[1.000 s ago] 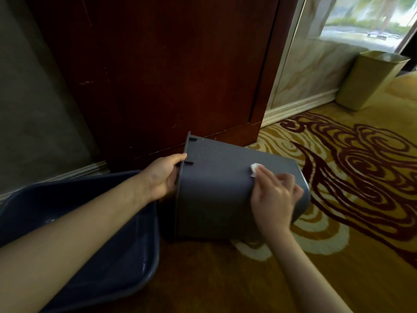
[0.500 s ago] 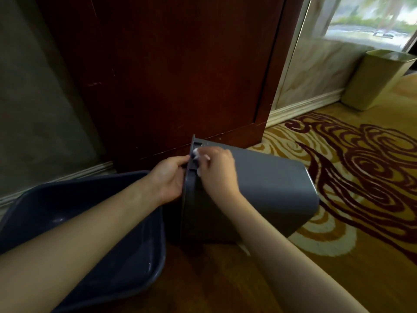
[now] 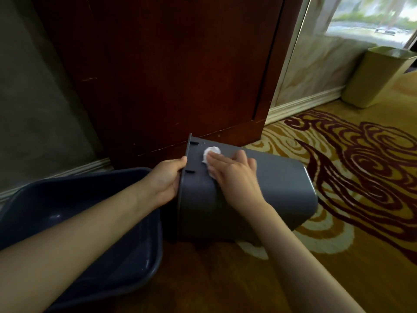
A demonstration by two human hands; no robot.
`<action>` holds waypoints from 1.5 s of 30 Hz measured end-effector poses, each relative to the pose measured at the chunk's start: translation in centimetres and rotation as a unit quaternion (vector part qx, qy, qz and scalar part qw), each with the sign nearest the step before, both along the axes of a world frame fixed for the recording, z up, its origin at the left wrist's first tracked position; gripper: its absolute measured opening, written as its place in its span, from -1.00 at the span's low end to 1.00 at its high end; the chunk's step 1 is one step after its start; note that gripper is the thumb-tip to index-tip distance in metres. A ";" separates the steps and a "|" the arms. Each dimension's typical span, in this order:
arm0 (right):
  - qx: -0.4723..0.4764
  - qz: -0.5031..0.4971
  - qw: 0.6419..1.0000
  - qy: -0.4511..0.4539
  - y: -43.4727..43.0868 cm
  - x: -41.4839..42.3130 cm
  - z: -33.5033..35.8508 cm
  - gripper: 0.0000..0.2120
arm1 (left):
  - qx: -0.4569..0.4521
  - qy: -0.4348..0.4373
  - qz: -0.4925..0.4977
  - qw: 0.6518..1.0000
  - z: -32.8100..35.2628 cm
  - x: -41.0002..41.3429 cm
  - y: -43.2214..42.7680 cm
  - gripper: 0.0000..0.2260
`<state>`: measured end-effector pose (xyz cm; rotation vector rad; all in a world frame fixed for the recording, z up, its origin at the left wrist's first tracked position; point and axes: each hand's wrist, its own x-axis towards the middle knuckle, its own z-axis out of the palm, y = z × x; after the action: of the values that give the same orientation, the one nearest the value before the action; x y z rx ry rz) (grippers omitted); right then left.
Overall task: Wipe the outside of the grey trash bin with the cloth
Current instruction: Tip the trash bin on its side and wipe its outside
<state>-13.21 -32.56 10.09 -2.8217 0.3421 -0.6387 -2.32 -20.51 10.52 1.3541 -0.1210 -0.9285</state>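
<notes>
Patterned carpet in gold with dark red swirls across the right and near floor, meeting a dark red wooden door at the far side. Left of that, a dull grey-green wall with a pale skirting board along its foot. At far right, a marble-look wall panel under a bright window, with an olive-gold bin standing upright on the carpet just beside it.

Centre of the scene: grey trash bin lying on its side on the carpet, open mouth turned left, base pointing right, close to the foot of the door. Two short dark slots near the rim on the upper face. No brand, label or writing readable anywhere on it.

Left hand closed around the bin's rim, thumb on the outer edge, fingers hidden inside the mouth. Right hand laid flat, palm down, on the upper outside wall just right of the rim, pressing a small white cloth against the plastic; only a crumpled corner visible beyond the fingertips.

Near left, a dark blue plastic tub on the floor, its right edge just beside the bin's mouth, partly covered by the left forearm.
</notes>
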 end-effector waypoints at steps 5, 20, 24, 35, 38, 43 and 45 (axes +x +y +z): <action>0.041 -0.156 0.987 0.001 -4.2 -3.9 -1.7 -0.75 | 0.001 0.010 0.001 1.000 0.3 -0.1 -0.1 -0.74; 0.327 -0.077 0.932 -0.138 0.3 6.0 3.0 -0.74 | -0.001 0.056 -0.016 0.998 0.7 0.0 0.7 -0.78; 0.191 -0.019 0.981 -0.009 0.1 7.0 1.9 -0.76 | -0.016 0.061 -0.029 0.998 0.5 0.3 0.8 -0.79; 0.049 -0.075 0.996 0.001 -3.8 3.9 0.9 -0.80 | -0.007 0.060 -0.048 0.997 0.8 1.1 0.2 -0.74; 0.086 -0.178 0.980 -0.014 -6.7 -0.1 -0.2 -0.85 | -0.016 0.056 -0.057 0.997 1.0 1.2 0.2 -0.76; 0.044 -0.327 0.943 0.042 -8.3 -2.7 -0.6 -0.84 | -0.015 0.056 -0.069 0.996 1.0 1.3 0.4 -0.75; 0.093 -0.244 0.965 -0.028 -6.2 -1.4 0.1 -0.83 | -0.006 0.050 -0.059 0.997 1.0 1.5 0.3 -0.71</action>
<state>-14.58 -38.71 10.17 -2.5388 1.0462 -0.7287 -0.83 -20.26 11.56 1.2981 -0.1305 -1.0913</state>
